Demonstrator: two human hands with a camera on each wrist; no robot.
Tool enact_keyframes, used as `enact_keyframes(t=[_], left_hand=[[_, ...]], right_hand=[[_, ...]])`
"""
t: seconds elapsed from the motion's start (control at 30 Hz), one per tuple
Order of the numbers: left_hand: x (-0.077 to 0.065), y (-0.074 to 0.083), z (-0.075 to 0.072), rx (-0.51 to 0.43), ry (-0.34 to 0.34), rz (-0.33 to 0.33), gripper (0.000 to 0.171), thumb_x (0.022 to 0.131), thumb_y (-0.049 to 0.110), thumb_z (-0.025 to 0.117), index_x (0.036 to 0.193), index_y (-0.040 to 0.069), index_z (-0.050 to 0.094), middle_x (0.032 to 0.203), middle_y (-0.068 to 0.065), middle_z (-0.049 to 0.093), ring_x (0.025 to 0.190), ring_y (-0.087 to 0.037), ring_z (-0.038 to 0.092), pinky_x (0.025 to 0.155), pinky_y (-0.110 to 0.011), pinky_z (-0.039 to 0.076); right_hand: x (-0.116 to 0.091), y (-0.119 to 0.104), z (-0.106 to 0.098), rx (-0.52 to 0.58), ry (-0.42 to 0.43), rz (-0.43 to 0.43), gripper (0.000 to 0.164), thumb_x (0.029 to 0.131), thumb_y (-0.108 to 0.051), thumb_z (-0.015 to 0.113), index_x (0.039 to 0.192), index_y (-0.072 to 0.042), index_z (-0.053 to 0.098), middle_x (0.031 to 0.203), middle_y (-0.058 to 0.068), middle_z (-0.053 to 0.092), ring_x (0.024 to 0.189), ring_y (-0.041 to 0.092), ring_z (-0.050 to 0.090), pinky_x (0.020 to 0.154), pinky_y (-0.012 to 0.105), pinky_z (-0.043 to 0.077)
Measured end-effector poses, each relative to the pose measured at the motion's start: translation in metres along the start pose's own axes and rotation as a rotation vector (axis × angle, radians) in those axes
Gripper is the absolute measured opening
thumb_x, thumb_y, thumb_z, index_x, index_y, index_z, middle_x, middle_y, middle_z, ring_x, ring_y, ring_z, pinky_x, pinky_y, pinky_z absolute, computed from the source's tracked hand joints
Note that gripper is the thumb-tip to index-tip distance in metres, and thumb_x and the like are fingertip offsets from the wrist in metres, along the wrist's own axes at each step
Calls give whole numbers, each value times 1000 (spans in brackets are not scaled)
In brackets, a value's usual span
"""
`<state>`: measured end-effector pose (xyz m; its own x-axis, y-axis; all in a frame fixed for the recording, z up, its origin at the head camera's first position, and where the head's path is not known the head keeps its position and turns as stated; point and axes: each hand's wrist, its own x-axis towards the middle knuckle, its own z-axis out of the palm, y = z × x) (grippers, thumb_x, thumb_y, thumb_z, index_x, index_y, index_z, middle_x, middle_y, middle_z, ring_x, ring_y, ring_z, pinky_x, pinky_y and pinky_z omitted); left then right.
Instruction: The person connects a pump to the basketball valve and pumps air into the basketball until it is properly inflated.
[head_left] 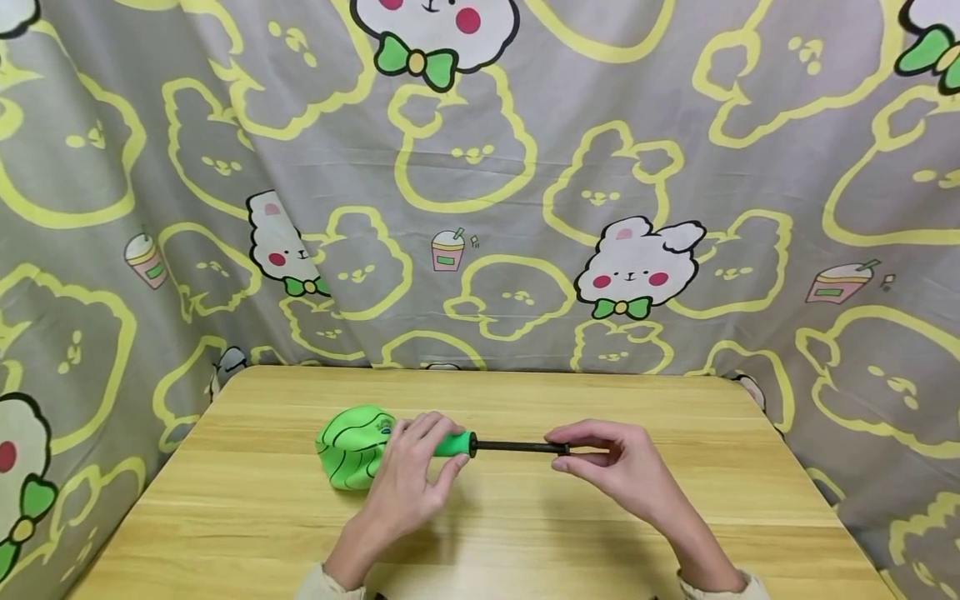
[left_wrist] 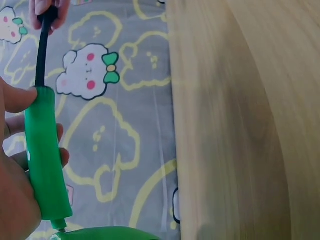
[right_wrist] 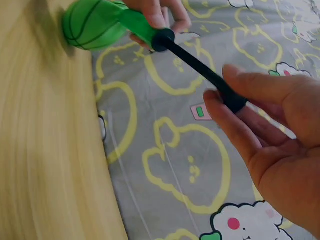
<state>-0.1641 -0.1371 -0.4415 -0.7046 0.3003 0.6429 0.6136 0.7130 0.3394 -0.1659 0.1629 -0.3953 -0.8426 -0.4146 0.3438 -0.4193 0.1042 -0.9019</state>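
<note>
Tabletop (head_left: 480,533) lies beneath green pump (head_left: 454,445); black-lined green ball (head_left: 351,450) adjoins the pump's nozzle (left_wrist: 59,224) end. Left hand (head_left: 408,471) curls around the pump's barrel (left_wrist: 45,155); right hand (head_left: 626,467) pinches black handle (right_wrist: 234,102) between thumb and fingers at the pump's opposite end.

The head view looks forward and down from farthest off, over the pale wooden table (head_left: 510,517) to the grey patterned fabric curtain (head_left: 487,192). Close by, the left wrist view, turned sideways, faces along the green cylindrical pump with a black rod (left_wrist: 46,155) toward the right hand (head_left: 626,468). The right wrist view, also close and tilted, faces back toward the left hand (head_left: 411,471). Both wrist views share pump, curtain and table.
</note>
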Motion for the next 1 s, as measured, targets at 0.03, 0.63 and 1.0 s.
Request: enact_keyframes(t=[0.03,0.63,1.0], left_hand=[[0,0,0,-2,1,1,24,88,28,75,108,17,68,107,4,67,103,-14,63,92,-41,43],[-4,10,10,-32,52,19,22,86,24,74,108,17,71,105,6,66,99,-11,62,86,-39,41],[-3,13,11,-20,44,26,23,85,24,75,107,19,71,104,8,66,96,-10,61,85,-37,41]], right_hand=[[0,0,-2,1,-7,-7,25,86,-3,81,111,0,75,112,15,74,101,25,73,79,38,59],[2,8,8,-2,7,-62,31,83,2,81,113,1,76,110,16,75,98,22,75,75,38,59],[5,19,38,65,68,-146,30,83,4,80,113,5,75,110,19,74,99,26,74,75,38,59]])
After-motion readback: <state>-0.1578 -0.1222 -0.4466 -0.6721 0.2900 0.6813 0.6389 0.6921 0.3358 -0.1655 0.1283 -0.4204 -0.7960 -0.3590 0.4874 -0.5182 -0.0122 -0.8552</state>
